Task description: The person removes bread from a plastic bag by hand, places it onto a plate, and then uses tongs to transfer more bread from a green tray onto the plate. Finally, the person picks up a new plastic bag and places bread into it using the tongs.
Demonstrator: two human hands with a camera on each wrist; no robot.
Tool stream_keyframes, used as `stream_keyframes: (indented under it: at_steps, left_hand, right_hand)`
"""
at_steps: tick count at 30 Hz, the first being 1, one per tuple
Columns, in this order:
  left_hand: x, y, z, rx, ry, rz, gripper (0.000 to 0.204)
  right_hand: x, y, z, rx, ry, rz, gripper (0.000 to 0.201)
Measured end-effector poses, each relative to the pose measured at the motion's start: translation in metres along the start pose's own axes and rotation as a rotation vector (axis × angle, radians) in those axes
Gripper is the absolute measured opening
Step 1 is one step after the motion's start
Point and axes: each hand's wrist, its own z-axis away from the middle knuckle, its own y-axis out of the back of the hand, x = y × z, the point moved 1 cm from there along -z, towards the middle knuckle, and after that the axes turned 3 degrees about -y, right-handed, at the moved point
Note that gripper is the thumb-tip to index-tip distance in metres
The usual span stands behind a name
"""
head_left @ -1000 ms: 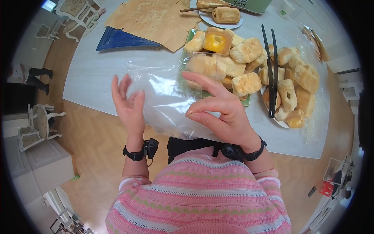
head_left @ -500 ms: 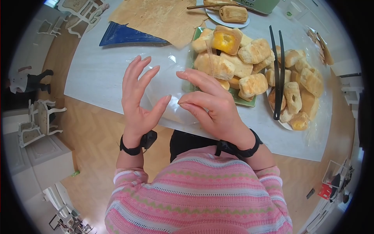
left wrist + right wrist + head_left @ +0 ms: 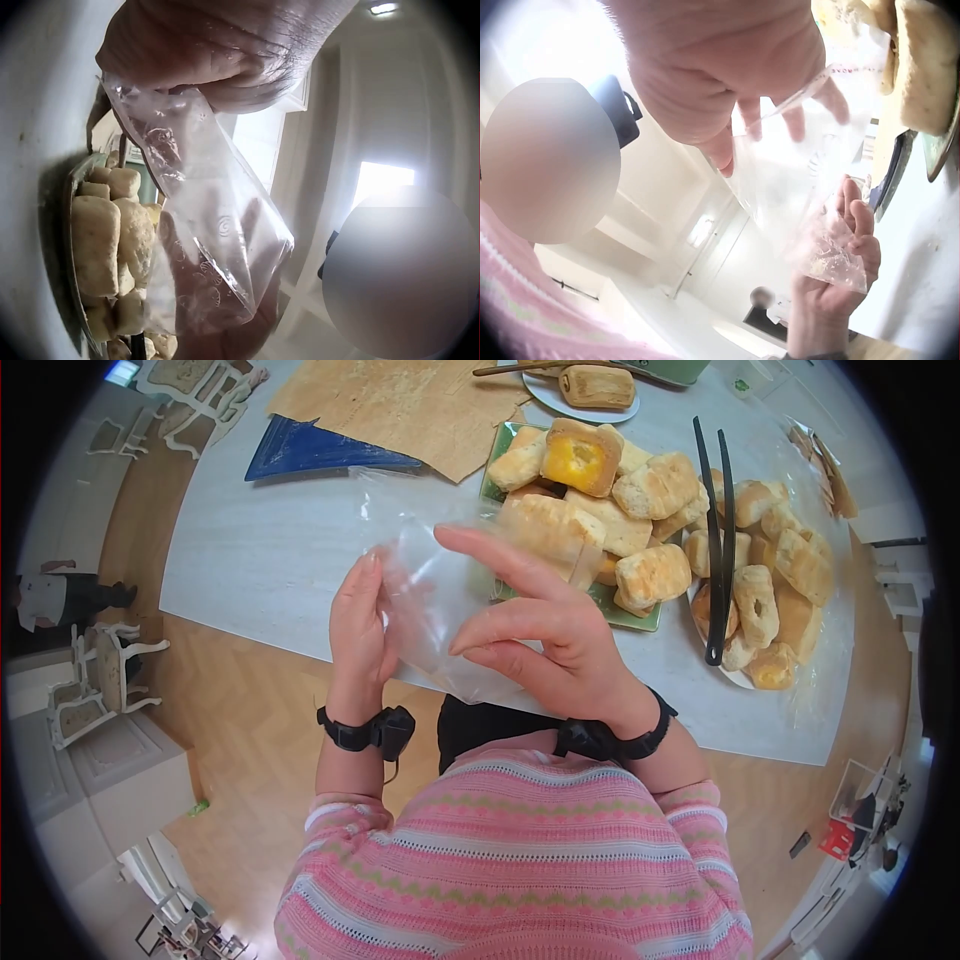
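A clear plastic bag (image 3: 425,615) stretches between the two hands over the front edge of the table. With curled fingers, the left hand (image 3: 357,622) grips its left end; in the right wrist view crumbs show inside that bunched corner (image 3: 832,262). At the other end the right hand (image 3: 565,635) pinches the film between thumb and forefinger. Its other fingers (image 3: 793,124) show through the film in the right wrist view. In the left wrist view the bag (image 3: 217,232) has a faint printed pattern and holds no bread.
Behind the right hand, a green plate (image 3: 640,620) bears piled bread pieces (image 3: 655,575). Black tongs (image 3: 716,560) lie across a white plate of more bread (image 3: 775,665). Brown paper (image 3: 400,410) and a blue triangular piece (image 3: 320,450) lie at the back left.
The left hand, spread with its fingers apart half a second ago, has closed on the bag's left end. The right hand keeps its pinch, while the bag has drawn together between the hands.
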Motion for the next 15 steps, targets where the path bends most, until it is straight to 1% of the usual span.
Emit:
stream_keyframes:
  at_steps: [2,3,4,5,7,9,10,11,13,15]
  left_hand:
    - [-0.010,0.005,-0.005,-0.004,0.006,0.129,0.036]
    - [-0.013,0.007,-0.005,-0.007,0.010,0.129,0.036]
    - [-0.012,0.003,-0.004,0.007,-0.023,0.094,0.035]
    - [-0.012,0.000,-0.003,0.020,-0.055,0.060,0.034]
    - [-0.014,0.004,-0.002,0.023,-0.047,0.069,0.034]
    - [-0.015,0.005,-0.003,0.026,-0.038,0.077,0.034]
    - [-0.016,0.004,-0.005,0.081,-0.007,0.129,0.034]
    - [-0.017,0.003,-0.007,0.136,0.024,0.181,0.035]
    - [-0.025,0.015,-0.011,0.117,0.046,0.221,0.035]
    - [-0.029,0.019,-0.016,0.092,0.072,0.269,0.035]
  right_hand:
    - [0.002,0.001,-0.001,-0.029,-0.004,-0.039,0.012]
    - [0.005,0.002,-0.001,-0.036,0.019,-0.053,0.015]
    - [0.006,0.003,0.000,-0.042,0.041,-0.066,0.018]
    - [0.004,0.004,0.001,-0.039,0.038,-0.064,0.018]
    - [-0.008,0.008,0.002,-0.016,0.013,-0.067,0.031]
    - [-0.016,0.010,0.006,0.001,-0.016,-0.092,0.034]
    - [-0.019,0.012,0.008,0.014,-0.041,-0.118,0.040]
    - [-0.022,0.017,0.012,0.018,-0.044,-0.114,0.040]
    - [-0.029,0.036,0.025,0.047,0.029,0.150,0.039]
    - [-0.037,0.053,0.040,0.203,-0.029,0.293,0.033]
